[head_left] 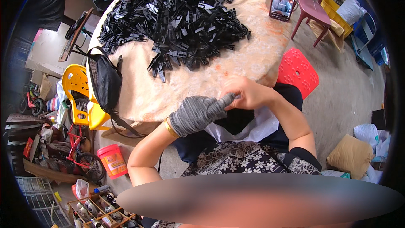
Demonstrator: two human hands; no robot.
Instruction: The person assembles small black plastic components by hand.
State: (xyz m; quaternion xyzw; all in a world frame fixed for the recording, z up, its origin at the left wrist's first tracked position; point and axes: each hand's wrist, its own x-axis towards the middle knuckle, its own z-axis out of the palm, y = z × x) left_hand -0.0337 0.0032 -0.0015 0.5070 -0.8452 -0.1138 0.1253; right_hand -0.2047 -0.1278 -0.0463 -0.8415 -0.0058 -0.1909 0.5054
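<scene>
My left hand (196, 114), in a grey knit glove, meets my bare right hand (247, 93) just past the near edge of the table. Fingers of both hands are closed and pressed together at the tips. Whatever they pinch is too small and hidden to make out. Beneath them, a white sack (270, 122) lies open across my lap, with a dark interior or dark contents. Beyond my hands, a large heap of small black plastic parts (177, 21) covers much of the round table, over its cream tablecloth (261, 52).
A phone (281, 0) stands upright at the table's far right. A black mesh bag (105, 80) hangs at the left edge beside a yellow chair (76, 86). To the right is a red stool (297, 74); a red bucket (112, 161) stands on the floor at left.
</scene>
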